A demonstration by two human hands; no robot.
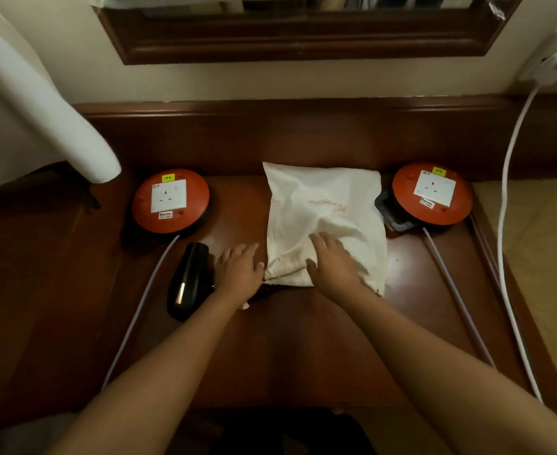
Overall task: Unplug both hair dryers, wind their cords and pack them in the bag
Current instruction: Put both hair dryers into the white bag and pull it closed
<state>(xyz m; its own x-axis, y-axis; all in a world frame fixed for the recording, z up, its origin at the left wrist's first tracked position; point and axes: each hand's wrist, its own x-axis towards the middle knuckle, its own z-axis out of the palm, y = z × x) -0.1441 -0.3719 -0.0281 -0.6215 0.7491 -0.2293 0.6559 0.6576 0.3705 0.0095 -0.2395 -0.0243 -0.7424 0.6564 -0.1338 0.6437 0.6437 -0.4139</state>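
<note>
A white cloth bag (323, 205) lies bulging in the middle of the wooden desk (303, 339). My right hand (333, 261) rests flat on the bag's near end, fingers spread. My left hand (239, 269) lies open on the desk just left of the bag's gathered mouth. A black hair dryer (188, 280) lies on the desk right beside my left hand, its cord hidden. Two orange socket reels stand at the left (170, 200) and right (433, 192); both sockets show no plug. What the bag contains is hidden.
Thin grey cables run from each reel toward the desk's near edge (139, 310), (457, 297). A white cable (503, 224) drops from a wall adapter (552, 65) at the right. A white rolled thing (41, 103) leans at the left. A dark framed mirror hangs behind.
</note>
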